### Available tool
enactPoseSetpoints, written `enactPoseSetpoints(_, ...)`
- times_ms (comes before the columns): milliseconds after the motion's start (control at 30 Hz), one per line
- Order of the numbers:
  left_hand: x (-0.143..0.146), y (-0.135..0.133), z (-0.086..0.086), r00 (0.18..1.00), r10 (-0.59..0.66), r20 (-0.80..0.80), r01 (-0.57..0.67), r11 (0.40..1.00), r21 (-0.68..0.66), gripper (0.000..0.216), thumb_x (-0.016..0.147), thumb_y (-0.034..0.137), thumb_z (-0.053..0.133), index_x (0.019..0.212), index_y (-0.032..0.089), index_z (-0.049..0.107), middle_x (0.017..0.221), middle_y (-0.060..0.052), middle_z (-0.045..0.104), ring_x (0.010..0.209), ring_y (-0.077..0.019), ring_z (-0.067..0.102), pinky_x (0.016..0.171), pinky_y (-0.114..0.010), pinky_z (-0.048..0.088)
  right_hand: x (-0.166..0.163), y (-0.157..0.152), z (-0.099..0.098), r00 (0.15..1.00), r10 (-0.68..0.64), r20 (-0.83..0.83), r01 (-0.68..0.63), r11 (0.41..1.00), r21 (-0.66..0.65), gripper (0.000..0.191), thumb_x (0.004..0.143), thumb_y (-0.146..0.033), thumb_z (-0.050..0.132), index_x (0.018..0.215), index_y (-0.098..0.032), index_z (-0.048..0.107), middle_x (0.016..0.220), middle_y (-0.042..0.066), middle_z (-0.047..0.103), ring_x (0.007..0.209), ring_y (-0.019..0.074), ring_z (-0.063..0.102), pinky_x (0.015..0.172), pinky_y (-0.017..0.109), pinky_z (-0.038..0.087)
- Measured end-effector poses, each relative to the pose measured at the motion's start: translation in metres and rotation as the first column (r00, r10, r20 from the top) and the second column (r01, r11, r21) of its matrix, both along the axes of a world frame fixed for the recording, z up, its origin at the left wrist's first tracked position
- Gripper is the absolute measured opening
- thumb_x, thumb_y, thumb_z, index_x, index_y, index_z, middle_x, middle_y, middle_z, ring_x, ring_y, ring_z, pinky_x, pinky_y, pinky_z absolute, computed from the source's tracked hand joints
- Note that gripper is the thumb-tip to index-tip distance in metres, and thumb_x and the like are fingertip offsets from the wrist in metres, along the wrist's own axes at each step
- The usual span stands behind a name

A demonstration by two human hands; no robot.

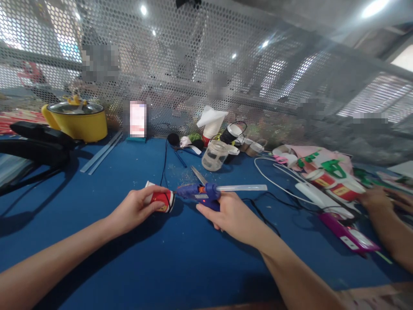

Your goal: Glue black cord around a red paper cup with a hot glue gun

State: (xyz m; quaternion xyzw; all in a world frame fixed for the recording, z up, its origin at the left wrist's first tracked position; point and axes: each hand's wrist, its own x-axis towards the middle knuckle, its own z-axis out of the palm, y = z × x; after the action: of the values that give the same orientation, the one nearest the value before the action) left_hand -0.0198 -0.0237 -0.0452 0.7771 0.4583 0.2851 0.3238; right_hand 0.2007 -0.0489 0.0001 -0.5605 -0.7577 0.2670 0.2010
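Head view: left hand [137, 209] pinches red-and-white paper cup [164, 197] over blue tabletop [193, 258].
Right hand [232, 215]: clasps blue plastic glue gun [196, 192], nozzle at cup's rim.
Progress: thin black cord [165, 160] seemingly edges rim; rest loose.

No txt legible — glue gun label [201, 196] incl.

In the middle of the frame, the glue gun [189, 192] is deep blue with a touch of orange and a red glint; its glue stick [242, 188] is translucent whitish. Just left, the cup [165, 199] is red and white, with a yellow patch and a black-edged end. The tabletop [167, 267] is blue. At upper left, the pot [87, 125] is yellow. Across the top, the panel [167, 56] is grey, patterned with round holes. At lower right, the case [335, 227] is purple with white patches.
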Motion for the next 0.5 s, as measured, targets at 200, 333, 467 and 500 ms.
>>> enactPoseSetpoints(200,0.0,0.0001,-0.0009,0.999,0.008,0.034,-0.006,0.999,-0.034,0.034,0.078,0.037,0.047,0.104,0.017,0.055,0.083,-0.002,0.067,0.072,-0.0158,0.061,0.066,-0.024,0.047,-0.0027,0.0036,-0.0029,0.999,-0.049,-0.011,0.048,0.999,-0.023,0.026,0.076,-0.028,0.046,0.052,-0.018,0.044,0.039,-0.002,0.05,0.036,0.0107,0.05,0.042,0.02,0.04)
enactPoseSetpoints(333,-0.0004,0.0007,-0.0019,1.0,-0.001,0.029,0.001,1.0,-0.021,0.034,0.078,0.037,0.047,0.105,0.017,0.055,0.083,-0.002,0.067,0.073,-0.0161,0.061,0.067,-0.025,0.047,-0.0032,0.0045,-0.0047,0.999,-0.024,-0.043,0.023,0.999,-0.037,0.022,0.076,-0.028,0.047,0.056,-0.018,0.046,0.038,-0.003,0.049,0.034,0.0103,0.049,0.04,0.02,0.04)
enactPoseSetpoints(467,-0.0005,0.0013,-0.0021,1.0,-0.006,0.015,0.006,1.0,0.005,0.033,0.078,0.036,0.046,0.104,0.017,0.055,0.086,-0.003,0.067,0.073,-0.0157,0.06,0.067,-0.025,0.047,-0.002,0.0037,-0.004,0.999,-0.023,-0.038,0.021,0.999,-0.044,0.024,0.076,-0.029,0.047,0.055,-0.018,0.046,0.038,-0.003,0.049,0.033,0.0106,0.049,0.04,0.02,0.04)
enactPoseSetpoints(500,-0.0005,0.0013,-0.0022,1.0,-0.007,0.013,0.007,1.0,0.006,0.033,0.078,0.036,0.046,0.104,0.017,0.055,0.086,-0.003,0.067,0.073,-0.0157,0.06,0.067,-0.025,0.046,-0.0018,0.0036,-0.0037,0.999,-0.025,-0.03,0.024,0.999,-0.045,0.026,0.076,-0.029,0.047,0.053,-0.018,0.045,0.038,-0.003,0.049,0.034,0.0107,0.049,0.04,0.02,0.041)
